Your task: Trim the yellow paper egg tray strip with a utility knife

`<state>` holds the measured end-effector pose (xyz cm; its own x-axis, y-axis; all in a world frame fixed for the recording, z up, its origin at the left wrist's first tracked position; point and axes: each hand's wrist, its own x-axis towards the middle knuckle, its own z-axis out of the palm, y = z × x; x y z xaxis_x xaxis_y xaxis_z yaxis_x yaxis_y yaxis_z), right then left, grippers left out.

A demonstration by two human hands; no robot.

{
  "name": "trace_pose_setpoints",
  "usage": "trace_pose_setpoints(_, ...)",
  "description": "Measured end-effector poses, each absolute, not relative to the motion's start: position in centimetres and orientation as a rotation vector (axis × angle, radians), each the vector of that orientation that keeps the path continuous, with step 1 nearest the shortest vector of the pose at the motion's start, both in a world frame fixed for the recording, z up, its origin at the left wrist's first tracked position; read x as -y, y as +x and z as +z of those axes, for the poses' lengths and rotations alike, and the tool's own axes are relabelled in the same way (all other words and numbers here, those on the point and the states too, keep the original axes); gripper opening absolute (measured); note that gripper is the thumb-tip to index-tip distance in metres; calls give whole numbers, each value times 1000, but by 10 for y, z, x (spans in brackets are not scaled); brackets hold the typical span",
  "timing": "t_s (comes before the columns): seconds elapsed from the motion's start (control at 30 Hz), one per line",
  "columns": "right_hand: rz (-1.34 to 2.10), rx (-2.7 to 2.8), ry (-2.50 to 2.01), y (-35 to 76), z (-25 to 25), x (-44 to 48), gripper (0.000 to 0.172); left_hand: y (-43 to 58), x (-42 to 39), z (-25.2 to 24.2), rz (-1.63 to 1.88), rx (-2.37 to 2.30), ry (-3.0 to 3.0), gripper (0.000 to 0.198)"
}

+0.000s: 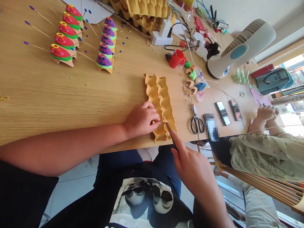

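A yellow egg-carton strip (158, 91) with two rows of cups lies at the table's front edge. My left hand (142, 119) rests over its near left part, fingers curled and pinching at the middle ridge. In my right hand (190, 161) is a slim dark knife (167, 126), its tip touching the carton just right of my left fingertips. The forefinger lies along the knife, and most of the handle is hidden in the hand.
Painted carton figures, red (62, 52) and purple (104, 60), stand back left. Scissors (196, 122), a phone (222, 113), a red cup (176, 59) and a white fan (234, 53) are right. Stacked egg trays (147, 8) lie behind. Another person's hands (267, 113) rest far right.
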<state>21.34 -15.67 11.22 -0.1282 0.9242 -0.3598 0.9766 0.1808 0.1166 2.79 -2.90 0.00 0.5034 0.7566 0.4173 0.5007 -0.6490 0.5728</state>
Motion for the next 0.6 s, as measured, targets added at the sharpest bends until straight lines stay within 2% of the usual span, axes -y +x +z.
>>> trace_pose_setpoints(0.37, 39, -2030, 1671, 201, 119, 155, 72, 28, 29, 0, 935, -1048, 2371, 17)
trace_pose_setpoints(0.6, 17, -1981, 1663, 193, 126, 150, 70, 28, 29, 0, 935, -1057, 2369, 18)
